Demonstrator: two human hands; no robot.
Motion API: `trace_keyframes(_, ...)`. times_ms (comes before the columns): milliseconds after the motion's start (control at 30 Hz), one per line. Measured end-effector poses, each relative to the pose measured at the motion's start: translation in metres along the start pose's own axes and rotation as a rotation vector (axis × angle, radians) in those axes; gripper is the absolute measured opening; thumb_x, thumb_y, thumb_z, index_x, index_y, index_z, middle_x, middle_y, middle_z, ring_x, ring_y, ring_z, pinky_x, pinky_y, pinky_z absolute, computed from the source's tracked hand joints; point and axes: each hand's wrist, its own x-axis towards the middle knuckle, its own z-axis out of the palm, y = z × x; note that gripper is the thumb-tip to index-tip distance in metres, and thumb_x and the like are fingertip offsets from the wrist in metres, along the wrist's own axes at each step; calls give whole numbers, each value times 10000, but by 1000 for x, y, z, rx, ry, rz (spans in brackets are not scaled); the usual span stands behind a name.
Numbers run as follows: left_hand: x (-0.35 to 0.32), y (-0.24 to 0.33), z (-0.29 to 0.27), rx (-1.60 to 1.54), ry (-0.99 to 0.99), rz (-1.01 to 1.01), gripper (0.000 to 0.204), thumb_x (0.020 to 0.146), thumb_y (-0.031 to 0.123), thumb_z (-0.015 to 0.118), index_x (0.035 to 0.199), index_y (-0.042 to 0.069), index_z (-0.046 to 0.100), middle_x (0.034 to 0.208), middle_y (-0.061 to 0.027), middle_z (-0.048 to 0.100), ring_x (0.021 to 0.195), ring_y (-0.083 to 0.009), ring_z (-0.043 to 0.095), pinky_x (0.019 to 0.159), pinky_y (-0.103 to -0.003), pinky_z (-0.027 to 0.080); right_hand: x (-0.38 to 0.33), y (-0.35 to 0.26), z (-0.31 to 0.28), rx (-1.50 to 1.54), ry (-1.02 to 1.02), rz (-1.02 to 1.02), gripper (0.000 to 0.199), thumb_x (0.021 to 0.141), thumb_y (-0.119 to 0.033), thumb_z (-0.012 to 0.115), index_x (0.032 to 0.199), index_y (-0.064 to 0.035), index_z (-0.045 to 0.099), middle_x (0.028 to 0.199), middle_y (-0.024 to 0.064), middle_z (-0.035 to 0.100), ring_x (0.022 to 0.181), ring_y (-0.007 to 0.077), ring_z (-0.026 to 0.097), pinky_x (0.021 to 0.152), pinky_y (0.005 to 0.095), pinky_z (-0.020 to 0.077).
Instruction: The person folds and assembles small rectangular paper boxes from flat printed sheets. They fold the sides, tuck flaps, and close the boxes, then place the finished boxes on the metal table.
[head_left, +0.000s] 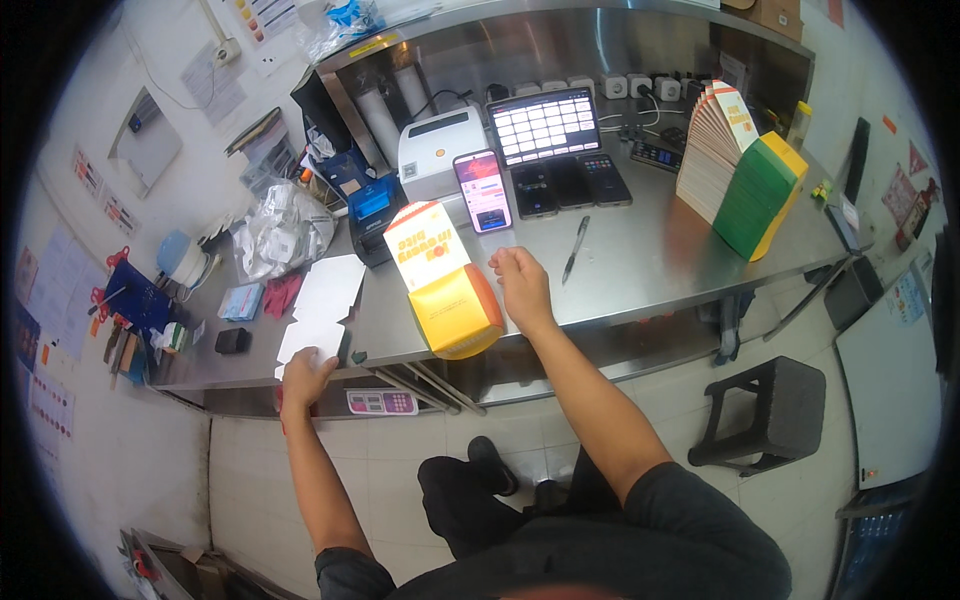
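Observation:
At the front edge of the steel counter, my left hand (308,378) grips the near end of a flat white carton blank (330,290), thumb and fingers at its edge. The blank lies plain white side up, with a notched outline. To its right stands a folded carton (455,310) with a yellow front, an orange side and a tall white printed back panel. My right hand (522,285) is raised just right of this carton, its fingers curled in; I see nothing in them. Whether it touches the carton's side I cannot tell.
A nested stack of green, yellow and white cartons (745,190) stands at the right. Behind are a propped phone (483,192), a white printer (440,150), a tablet (545,125) and a pen (576,250). Plastic bags (285,230) lie left; a black stool (770,415) stands on the floor.

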Motion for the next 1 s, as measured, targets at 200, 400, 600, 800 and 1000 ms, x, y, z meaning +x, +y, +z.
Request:
trace_keyframes(200, 4, -4, -5, -54, 32, 122, 371, 935, 315, 737, 1090, -22, 749, 995, -267, 750, 955, -412, 746, 855, -469, 567, 0, -3, -1, 19, 0, 16, 333, 1111, -299, 538, 1073, -4, 687, 1021, 79, 735, 950, 153, 669, 852, 322, 539)
trace_keyframes(400, 5, 5, -5, 57, 208, 119, 215, 976, 165, 646, 1025, -30, 721, 929, -306, 714, 912, -500, 697, 800, -540, 544, 1, 2, 4, 73, 67, -52, 359, 1093, -305, 571, 1006, 15, 707, 908, 104, 758, 804, 165, 677, 761, 340, 535)
trace_keyframes(600, -5, 15, -11, -6, 322, 37, 207, 985, 175, 682, 966, -30, 707, 868, -279, 707, 827, -479, 695, 742, -530, 524, 1, 0, 3, 74, 56, -28, 362, 1095, -297, 562, 1002, 23, 705, 908, 108, 759, 826, 171, 689, 770, 343, 537)
trace_keyframes(800, -17, 20, -24, 2, 567, -98, 198, 992, 187, 691, 974, -9, 704, 887, -254, 718, 824, -463, 691, 749, -501, 533, -1, -6, -1, 59, -4, 20, 357, 1115, -306, 528, 1041, 7, 684, 984, 91, 731, 921, 162, 670, 856, 321, 537)
trace_keyframes(1000, -42, 13, -44, -365, 967, -148, 219, 1047, 192, 666, 988, -19, 658, 909, -141, 716, 795, -276, 681, 750, -404, 542, -1, -4, 3, 132, 39, 13, 346, 1117, -294, 523, 1036, 2, 683, 964, 89, 726, 885, 150, 659, 828, 308, 536)
